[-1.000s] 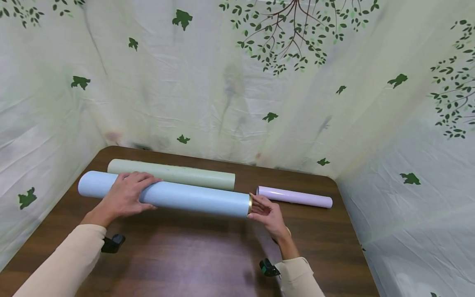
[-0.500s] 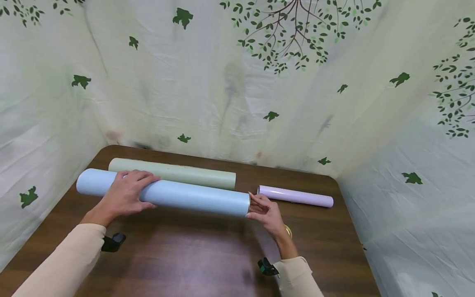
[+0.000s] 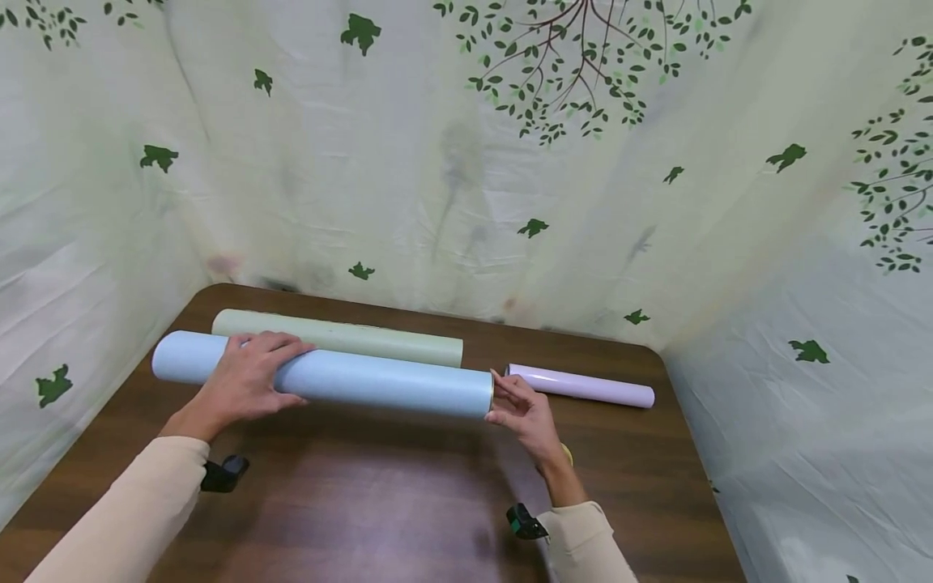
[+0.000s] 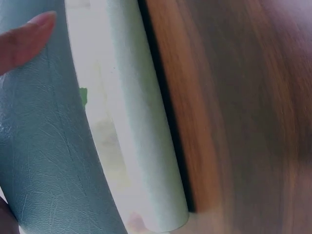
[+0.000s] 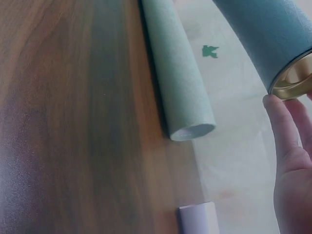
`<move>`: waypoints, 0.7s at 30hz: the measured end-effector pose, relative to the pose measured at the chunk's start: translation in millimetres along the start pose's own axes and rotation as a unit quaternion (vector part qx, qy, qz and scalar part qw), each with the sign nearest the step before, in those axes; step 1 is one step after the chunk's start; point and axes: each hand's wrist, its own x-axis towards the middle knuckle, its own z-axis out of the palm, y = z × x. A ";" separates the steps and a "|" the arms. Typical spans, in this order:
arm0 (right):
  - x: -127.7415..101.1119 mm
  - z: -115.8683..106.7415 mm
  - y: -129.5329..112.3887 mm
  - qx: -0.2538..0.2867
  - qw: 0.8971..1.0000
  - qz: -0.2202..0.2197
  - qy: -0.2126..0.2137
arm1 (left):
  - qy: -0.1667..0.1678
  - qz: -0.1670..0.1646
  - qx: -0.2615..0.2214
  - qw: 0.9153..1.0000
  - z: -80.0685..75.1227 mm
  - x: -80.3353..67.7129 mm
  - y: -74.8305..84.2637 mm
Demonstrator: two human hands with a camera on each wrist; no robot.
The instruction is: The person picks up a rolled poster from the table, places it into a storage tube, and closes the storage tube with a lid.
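Note:
A long light-blue tube (image 3: 386,385) is held above the table, its left end slightly higher in the head view. My left hand (image 3: 251,378) grips it from above, left of its middle; the left wrist view shows the thumb (image 4: 29,41) along its textured side. At the right end, my right hand (image 3: 526,414) pinches the edge with thumb and fingers. There the right wrist view shows a shiny gold cap (image 5: 295,80), recessed within the rim, a fingertip right at its edge.
Behind the blue tube a pale green tube (image 3: 350,336) lies along the table's back. A thinner lilac tube (image 3: 583,385) lies to the right. Part of a gold round piece (image 3: 567,455) shows behind my right wrist. Leaf-patterned sheeting (image 3: 408,162) surrounds the brown table (image 3: 408,502).
The gold band that showed at the tube's right end has narrowed to a thin edge. That end and my right hand have risen slightly. My left hand keeps its grip.

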 end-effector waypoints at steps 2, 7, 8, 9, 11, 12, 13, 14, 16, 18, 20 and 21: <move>0.1 0.1 0.7 0.003 1.000 -0.006 0.001 | -0.002 -0.002 -0.005 1.000 -1.0 0.3 0.8; -1.2 0.6 1.4 0.012 1.000 -0.013 0.011 | -0.011 -0.007 -0.011 1.000 0.1 0.3 2.5; -1.7 0.6 1.4 0.011 1.000 -0.013 0.011 | -0.011 -0.008 -0.010 1.000 0.5 0.4 2.7; -2.1 0.5 1.5 0.010 1.000 -0.013 0.010 | -0.010 -0.007 -0.008 1.000 0.9 0.5 2.9; -3.1 0.1 1.7 0.007 1.000 -0.011 0.008 | -0.009 -0.007 -0.008 1.000 1.8 0.8 3.3; -3.5 -0.3 1.7 0.005 1.000 -0.011 0.007 | -0.008 -0.006 -0.007 1.000 2.2 1.0 3.6; -4.0 -0.7 1.6 0.004 1.000 -0.010 0.006 | -0.006 -0.004 -0.007 1.000 2.8 1.2 3.8; -4.3 -1.3 1.8 0.003 1.000 -0.010 0.005 | -0.004 -0.003 -0.007 1.000 3.4 1.3 4.2; -4.8 -2.5 2.0 0.003 1.000 -0.008 0.003 | -0.001 -0.002 -0.009 1.000 4.6 1.4 4.9; -4.9 -3.5 2.1 0.004 1.000 -0.006 0.001 | 0.001 -0.002 -0.010 1.000 5.8 1.4 5.6; -4.8 -4.3 2.7 0.004 1.000 -0.003 0.001 | 0.000 -0.004 -0.010 1.000 6.5 1.5 6.1; -4.9 -4.5 2.7 0.003 1.000 -0.001 0.001 | -0.001 -0.005 -0.010 1.000 6.7 1.5 6.3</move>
